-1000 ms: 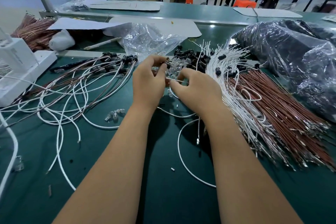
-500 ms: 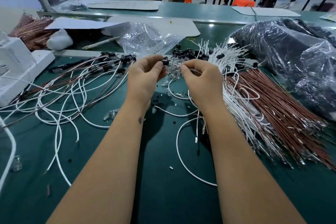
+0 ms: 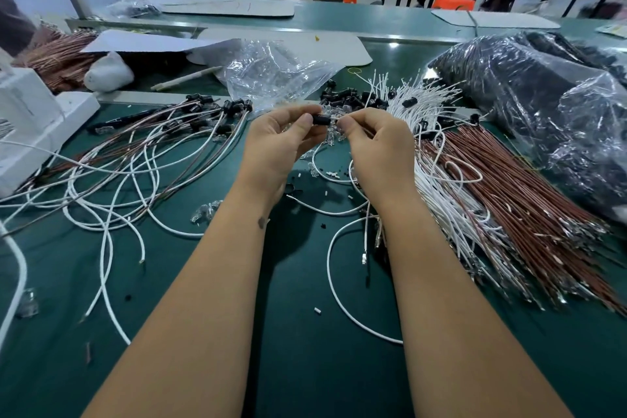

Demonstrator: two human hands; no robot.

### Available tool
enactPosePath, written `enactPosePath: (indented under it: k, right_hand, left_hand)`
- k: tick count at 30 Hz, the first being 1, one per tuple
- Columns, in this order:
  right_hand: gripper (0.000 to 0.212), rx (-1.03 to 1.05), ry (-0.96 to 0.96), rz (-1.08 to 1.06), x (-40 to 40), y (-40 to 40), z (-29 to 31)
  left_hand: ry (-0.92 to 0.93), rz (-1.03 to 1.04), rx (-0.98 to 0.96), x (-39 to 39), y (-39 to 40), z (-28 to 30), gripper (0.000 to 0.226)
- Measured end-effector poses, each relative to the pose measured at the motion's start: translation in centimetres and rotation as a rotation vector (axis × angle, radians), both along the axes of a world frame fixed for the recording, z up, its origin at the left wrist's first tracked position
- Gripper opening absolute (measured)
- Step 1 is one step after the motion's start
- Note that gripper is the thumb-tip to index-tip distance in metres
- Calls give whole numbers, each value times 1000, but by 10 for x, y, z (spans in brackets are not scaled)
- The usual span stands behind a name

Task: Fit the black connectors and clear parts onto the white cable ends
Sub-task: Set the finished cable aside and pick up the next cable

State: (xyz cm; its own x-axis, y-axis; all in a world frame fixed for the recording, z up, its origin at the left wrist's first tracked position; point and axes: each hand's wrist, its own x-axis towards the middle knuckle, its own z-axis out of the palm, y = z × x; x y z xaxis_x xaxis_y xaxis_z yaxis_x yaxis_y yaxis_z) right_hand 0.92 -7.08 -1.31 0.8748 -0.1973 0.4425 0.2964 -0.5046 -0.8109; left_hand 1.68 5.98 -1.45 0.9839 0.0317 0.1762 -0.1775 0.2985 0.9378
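With the left hand [image 3: 278,142] pinching the black connector [image 3: 321,119] and the right hand [image 3: 376,142] pinching something at its 3 o'clock end, hidden by the fingers, each grip should hold in line and push straight.

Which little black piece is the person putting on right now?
Find the two hands meeting above the green table. The left hand pinches one black connector. Unlike the black connector pile behind, it is lifted off the table.

Both forearms bare, no sleeves; a small dark mark [image 3: 262,222] on the left wrist.
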Motion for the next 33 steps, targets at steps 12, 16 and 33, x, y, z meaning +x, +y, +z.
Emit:
enactPosePath:
  k: [12,16,33]
  right_hand:
    - [13,-45,-9,27,-2,5,-1]
    - [23,27,-35,57,-4,5,1]
    - [22,-73,-97,63,-6,8,2]
  left_hand:
    - [-25,-3,-69,2,2,-3,21]
    - [-35,14,-79,3,4,-4,24]
    - [-12,85,116,1,1,-5,13]
